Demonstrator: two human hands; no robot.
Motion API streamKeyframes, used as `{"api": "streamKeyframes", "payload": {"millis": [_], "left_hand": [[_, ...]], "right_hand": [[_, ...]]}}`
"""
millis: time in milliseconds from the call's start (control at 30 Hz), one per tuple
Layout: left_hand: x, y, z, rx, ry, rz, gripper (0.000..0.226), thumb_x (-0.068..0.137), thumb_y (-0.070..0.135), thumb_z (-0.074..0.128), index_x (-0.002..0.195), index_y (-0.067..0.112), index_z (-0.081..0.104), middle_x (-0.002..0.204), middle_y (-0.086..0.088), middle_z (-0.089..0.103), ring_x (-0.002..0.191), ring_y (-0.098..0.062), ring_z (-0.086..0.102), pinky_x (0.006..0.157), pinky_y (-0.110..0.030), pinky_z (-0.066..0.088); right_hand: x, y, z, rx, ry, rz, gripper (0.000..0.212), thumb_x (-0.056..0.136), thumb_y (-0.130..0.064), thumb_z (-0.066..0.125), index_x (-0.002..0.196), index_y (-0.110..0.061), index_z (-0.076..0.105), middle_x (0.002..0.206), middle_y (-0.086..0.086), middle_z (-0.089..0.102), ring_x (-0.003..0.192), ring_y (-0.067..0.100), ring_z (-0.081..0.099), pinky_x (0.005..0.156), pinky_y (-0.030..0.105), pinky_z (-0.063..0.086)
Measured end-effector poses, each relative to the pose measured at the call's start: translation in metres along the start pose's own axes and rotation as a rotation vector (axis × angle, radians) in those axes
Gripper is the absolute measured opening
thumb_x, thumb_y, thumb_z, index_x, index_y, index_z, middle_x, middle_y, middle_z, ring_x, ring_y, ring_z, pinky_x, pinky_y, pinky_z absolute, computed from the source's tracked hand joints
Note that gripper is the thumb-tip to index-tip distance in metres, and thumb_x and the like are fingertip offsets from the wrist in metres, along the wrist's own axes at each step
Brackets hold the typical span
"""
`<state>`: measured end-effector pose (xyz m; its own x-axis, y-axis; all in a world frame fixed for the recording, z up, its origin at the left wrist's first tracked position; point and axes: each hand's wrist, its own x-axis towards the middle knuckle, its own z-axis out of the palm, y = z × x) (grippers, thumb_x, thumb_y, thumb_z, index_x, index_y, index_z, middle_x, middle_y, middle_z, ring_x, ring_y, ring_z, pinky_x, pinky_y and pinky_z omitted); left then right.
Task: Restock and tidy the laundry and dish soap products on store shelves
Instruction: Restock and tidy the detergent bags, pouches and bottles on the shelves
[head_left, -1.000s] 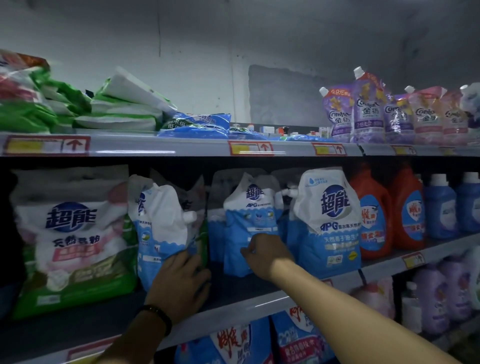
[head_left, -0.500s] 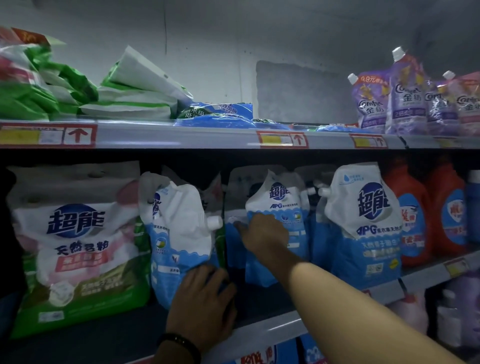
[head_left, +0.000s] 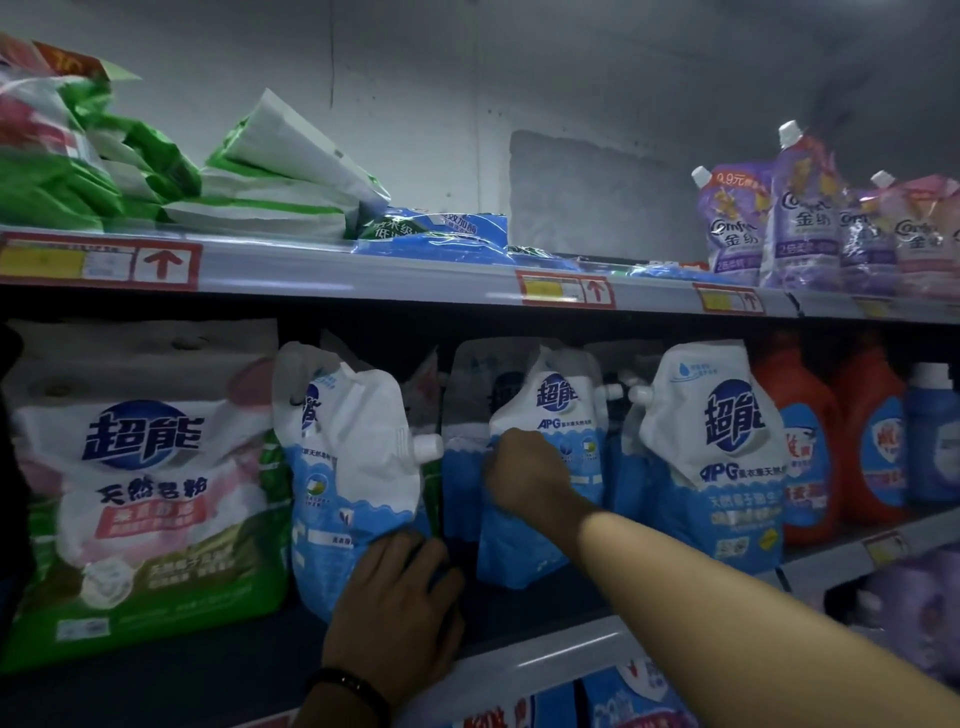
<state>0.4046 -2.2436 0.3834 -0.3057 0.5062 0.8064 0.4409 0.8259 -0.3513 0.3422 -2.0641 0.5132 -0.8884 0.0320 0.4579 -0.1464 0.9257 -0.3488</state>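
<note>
Three blue-and-white spouted detergent pouches stand on the middle shelf (head_left: 550, 657). My left hand (head_left: 395, 608) grips the bottom right corner of the left pouch (head_left: 348, 467), which leans with its cap pointing right. My right hand (head_left: 524, 475) reaches in and pinches the left edge of the middle pouch (head_left: 558, 415) about halfway up. The right pouch (head_left: 711, 457) stands upright beside it, untouched. More pouches of the same kind stand in the dark behind them.
A large green, pink and white powder bag (head_left: 145, 493) fills the shelf's left end. Orange bottles (head_left: 810, 457) and a blue bottle (head_left: 932, 441) stand to the right. The top shelf (head_left: 363, 278) holds green-white bags (head_left: 270, 192) and purple pouches (head_left: 800, 218).
My right hand has slid up the middle pouch from its base to its middle. My left hand stays at the left pouch's bottom. The view has moved closer and slightly left.
</note>
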Motion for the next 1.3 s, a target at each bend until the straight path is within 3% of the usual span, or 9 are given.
{"api": "streamKeyframes", "payload": {"millis": [167, 300, 500, 600, 700, 800, 1000, 1133, 1300], "left_hand": [[0.001, 0.002, -0.004, 0.009, -0.032, -0.031, 0.022, 0.076, 0.040, 0.069, 0.089, 0.023, 0.072, 0.101, -0.001, 0.061, 0.100, -0.029, 0.055, 0.088, -0.043, 0.041], [0.000, 0.003, -0.006, 0.010, -0.050, -0.036, 0.022, 0.078, 0.039, 0.069, 0.091, 0.022, 0.071, 0.101, -0.001, 0.061, 0.100, -0.030, 0.056, 0.088, -0.046, 0.044], [-0.002, 0.002, -0.004, 0.016, -0.071, -0.055, 0.021, 0.080, 0.039, 0.068, 0.092, 0.022, 0.071, 0.104, -0.001, 0.061, 0.103, -0.030, 0.056, 0.090, -0.045, 0.043], [-0.003, 0.002, -0.002, 0.019, -0.079, -0.061, 0.020, 0.081, 0.041, 0.068, 0.093, 0.025, 0.071, 0.105, 0.001, 0.061, 0.104, -0.028, 0.056, 0.090, -0.042, 0.041], [-0.002, 0.002, -0.001, 0.021, -0.086, -0.069, 0.020, 0.082, 0.041, 0.067, 0.092, 0.025, 0.071, 0.105, 0.001, 0.061, 0.104, -0.028, 0.056, 0.090, -0.043, 0.041], [-0.002, 0.002, -0.002, 0.021, -0.095, -0.072, 0.020, 0.083, 0.041, 0.067, 0.092, 0.024, 0.072, 0.105, 0.001, 0.061, 0.104, -0.028, 0.056, 0.091, -0.043, 0.041], [-0.001, 0.001, -0.004, 0.033, -0.136, -0.074, 0.023, 0.083, 0.043, 0.066, 0.094, 0.026, 0.074, 0.105, 0.002, 0.062, 0.105, -0.027, 0.055, 0.092, -0.042, 0.041], [0.002, 0.004, -0.008, 0.082, -0.166, -0.059, 0.025, 0.084, 0.043, 0.062, 0.095, 0.024, 0.073, 0.104, -0.001, 0.063, 0.102, -0.029, 0.056, 0.090, -0.045, 0.044], [0.003, 0.007, -0.013, 0.134, -0.234, -0.064, 0.029, 0.085, 0.043, 0.056, 0.096, 0.022, 0.073, 0.104, -0.004, 0.064, 0.100, -0.031, 0.056, 0.090, -0.048, 0.046]], "right_hand": [[-0.032, 0.012, -0.030, -0.026, -0.162, -0.263, 0.047, 0.108, -0.023, 0.053, 0.064, -0.012, 0.041, 0.071, 0.009, 0.053, 0.073, 0.030, 0.058, 0.058, 0.030, 0.036], [-0.049, 0.027, -0.067, -0.172, -0.286, -0.379, 0.058, 0.111, -0.040, 0.049, 0.060, -0.012, 0.042, 0.065, 0.007, 0.045, 0.059, 0.018, 0.042, 0.067, 0.035, 0.036], [-0.050, 0.067, -0.095, -0.129, -0.245, -0.108, 0.050, 0.108, -0.049, 0.051, 0.103, -0.004, 0.071, 0.088, 0.010, 0.060, 0.089, 0.033, 0.065, 0.077, 0.033, 0.042], [-0.044, 0.083, -0.081, 0.002, -0.125, 0.119, 0.049, 0.109, -0.043, 0.051, 0.117, 0.002, 0.068, 0.108, 0.020, 0.068, 0.110, 0.038, 0.067, 0.080, 0.032, 0.041], [-0.034, 0.090, -0.062, 0.158, -0.050, 0.252, 0.030, 0.111, -0.029, 0.047, 0.107, -0.003, 0.061, 0.126, 0.023, 0.065, 0.112, 0.037, 0.063, 0.083, 0.032, 0.040], [-0.027, 0.089, -0.045, 0.327, -0.027, 0.333, 0.028, 0.112, -0.018, 0.040, 0.123, 0.000, 0.059, 0.145, 0.025, 0.055, 0.132, 0.038, 0.055, 0.102, 0.036, 0.045], [-0.029, 0.085, -0.020, 0.858, 0.212, 0.479, 0.029, 0.111, -0.013, 0.044, 0.131, 0.005, 0.055, 0.138, 0.026, 0.060, 0.130, 0.041, 0.058, 0.095, 0.036, 0.044], [-0.059, 0.070, -0.010, 0.791, 0.298, 0.388, 0.044, 0.110, -0.022, 0.052, 0.145, 0.002, 0.039, 0.144, 0.025, 0.054, 0.127, 0.040, 0.058, 0.094, 0.035, 0.047], [-0.139, 0.055, 0.021, 0.167, 0.344, 0.072, 0.088, 0.098, -0.040, 0.065, 0.166, -0.021, 0.012, 0.165, 0.015, 0.021, 0.150, 0.033, 0.030, 0.117, 0.048, 0.042]]}}
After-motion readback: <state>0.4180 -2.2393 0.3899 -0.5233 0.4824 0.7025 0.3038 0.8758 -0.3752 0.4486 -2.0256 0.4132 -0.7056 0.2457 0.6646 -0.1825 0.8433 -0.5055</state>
